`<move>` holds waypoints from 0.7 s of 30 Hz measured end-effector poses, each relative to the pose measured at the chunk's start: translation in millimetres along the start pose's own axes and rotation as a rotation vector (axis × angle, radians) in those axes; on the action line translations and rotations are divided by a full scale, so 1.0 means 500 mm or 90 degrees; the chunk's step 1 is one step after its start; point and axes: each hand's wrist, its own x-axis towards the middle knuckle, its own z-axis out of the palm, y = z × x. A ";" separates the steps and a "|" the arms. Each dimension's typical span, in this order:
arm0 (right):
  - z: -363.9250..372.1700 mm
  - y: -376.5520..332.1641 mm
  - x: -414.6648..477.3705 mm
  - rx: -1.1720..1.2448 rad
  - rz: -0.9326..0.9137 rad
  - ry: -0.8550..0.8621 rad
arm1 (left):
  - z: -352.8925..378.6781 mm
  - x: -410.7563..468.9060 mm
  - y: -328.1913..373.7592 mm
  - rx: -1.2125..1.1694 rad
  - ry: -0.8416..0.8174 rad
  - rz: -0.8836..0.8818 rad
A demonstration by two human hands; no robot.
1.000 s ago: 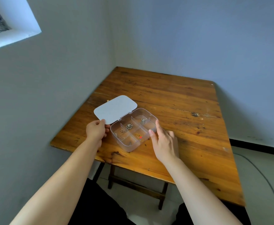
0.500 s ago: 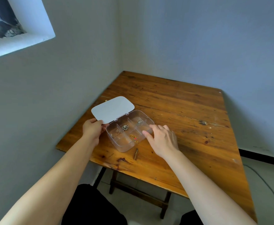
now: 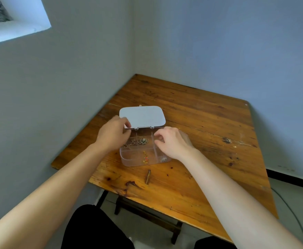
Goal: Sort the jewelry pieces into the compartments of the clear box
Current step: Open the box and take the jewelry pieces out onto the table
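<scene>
A clear box (image 3: 129,159) with dividers sits on the wooden table (image 3: 201,123), its white lid (image 3: 142,116) swung open toward the far side. Silver pieces (image 3: 143,141) lie in a far compartment, gold and red pieces (image 3: 145,156) in a near one, and a small silver piece (image 3: 163,159) at the near right. My left hand (image 3: 113,133) grips the box at its far left corner by the lid hinge. My right hand (image 3: 172,142) curls over the box's right side, fingertips pinched at a small piece over the far right compartment.
A dark knot or gouge (image 3: 148,177) marks the table just in front of the box. The table stands in a corner with walls on the left and far sides. A window ledge (image 3: 17,31) is at the upper left. A cable (image 3: 291,209) runs on the floor at right.
The box has been turned so its long side faces me. My left hand moved up to the hinge corner, and my right hand shifted from the box's near edge over its right compartments.
</scene>
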 end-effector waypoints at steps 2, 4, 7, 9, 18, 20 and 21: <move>0.006 -0.013 0.023 -0.012 -0.018 -0.027 | -0.002 -0.007 0.006 0.114 -0.091 0.038; 0.016 -0.023 0.044 -0.030 -0.027 -0.041 | -0.002 -0.009 0.011 0.195 -0.145 0.044; 0.029 -0.036 0.069 -0.039 -0.027 -0.055 | 0.006 -0.003 0.014 0.236 -0.214 0.048; 0.035 -0.044 0.083 -0.060 -0.027 -0.087 | 0.012 -0.002 0.014 0.242 -0.259 0.045; 0.070 -0.051 0.107 -0.084 -0.002 -0.083 | 0.023 0.012 0.030 0.379 -0.252 0.038; 0.073 -0.045 0.101 -0.033 0.007 -0.071 | 0.030 0.012 0.029 0.389 -0.234 0.030; 0.074 -0.041 0.096 -0.017 0.006 -0.064 | 0.032 0.011 0.027 0.393 -0.223 0.028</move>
